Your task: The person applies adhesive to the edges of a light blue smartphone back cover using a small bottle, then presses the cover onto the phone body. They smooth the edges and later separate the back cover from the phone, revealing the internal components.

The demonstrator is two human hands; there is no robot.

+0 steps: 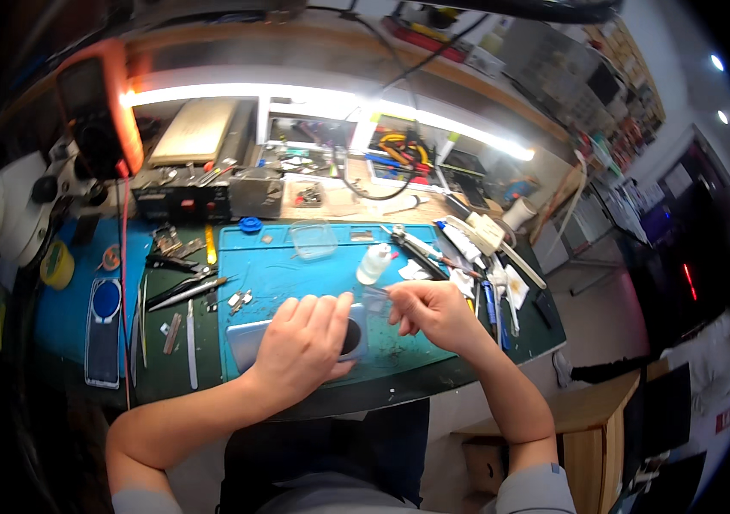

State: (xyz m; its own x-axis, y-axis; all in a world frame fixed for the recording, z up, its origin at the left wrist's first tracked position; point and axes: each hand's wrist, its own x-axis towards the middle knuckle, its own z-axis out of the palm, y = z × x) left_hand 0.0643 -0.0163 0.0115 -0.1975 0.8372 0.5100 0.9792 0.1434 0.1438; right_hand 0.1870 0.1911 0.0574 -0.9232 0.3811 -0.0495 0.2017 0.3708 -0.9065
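A pale silver-blue phone-like panel (249, 338) with a round black disc (350, 337) at its right end lies on the blue work mat (399, 347). My left hand (301, 347) reaches across it, fingers close together over the far side and thumb at the near edge, gripping it. To the right of the disc, my right hand (435, 313) is closed in a pinch just above the mat. A thin, translucent thing shows at its fingertips, too blurred to name. Just beyond stands a clear squeeze bottle (374, 264) with a pinkish-red tip.
A clear plastic tray (313, 240) sits farther back. At left lie a phone part with a blue disc (106, 300), pliers and thin tools (192, 338). Pens, brushes and tubes crowd the right. An orange multimeter (99, 107) stands back left. Another person (699, 364) is at far right.
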